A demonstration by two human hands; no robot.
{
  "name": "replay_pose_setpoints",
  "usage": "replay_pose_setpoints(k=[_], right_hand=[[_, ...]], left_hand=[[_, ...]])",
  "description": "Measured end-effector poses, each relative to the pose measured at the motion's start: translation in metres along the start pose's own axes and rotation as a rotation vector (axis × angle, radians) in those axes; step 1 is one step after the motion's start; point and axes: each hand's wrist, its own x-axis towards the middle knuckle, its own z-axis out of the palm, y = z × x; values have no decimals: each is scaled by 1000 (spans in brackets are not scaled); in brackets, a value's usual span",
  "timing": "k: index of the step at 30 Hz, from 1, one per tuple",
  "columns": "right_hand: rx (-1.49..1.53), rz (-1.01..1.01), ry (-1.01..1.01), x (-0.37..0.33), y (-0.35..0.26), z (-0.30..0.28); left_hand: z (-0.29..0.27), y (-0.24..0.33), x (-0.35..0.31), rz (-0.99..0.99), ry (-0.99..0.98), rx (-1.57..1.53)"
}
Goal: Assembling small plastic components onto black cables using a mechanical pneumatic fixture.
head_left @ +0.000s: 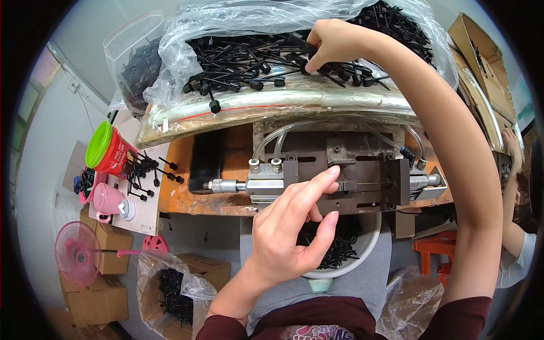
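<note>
Fingers of my left hand (289,226) are spread loose and half open above my lap, holding nothing that I can see; the index tip rests on the dark metal press (351,181), at its slot. Under this hand, on my lap, sits a white bowl (362,255) full of small black plastic pins. At lower left a clear bag (170,283) on the floor also has black pins inside, beside cardboard boxes (107,283) and a pink fan (76,252).

On the orange bench (187,198) the press lies with its long axis left to right; a silver cylinder (260,184) points to the left, and clear hoses (277,139) curve up from it. To the left of the bench a white board carries loose pins (147,170), a pink cup (107,201) and a red tub with green lid (107,148).

Farther away, my right hand (328,42) reaches over the press into a big clear plastic bag (226,28) heaped with long black pins (243,62). Its fingers are curled down among the pins; whether they grip one I cannot tell. These pins lie in all directions. A co-worker's arm (513,192) is at the right edge.
</note>
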Motion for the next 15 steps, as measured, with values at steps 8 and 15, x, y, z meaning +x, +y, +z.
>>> replay_pose_setpoints(k=[8, 15], right_hand=[[382, 226, 147, -31, 2, -46], [936, 149, 214, -57, 29, -49]], left_hand=[[-9, -1, 1, 10, -3, -5], [-12, -8, 35, 11, 133, 14]])
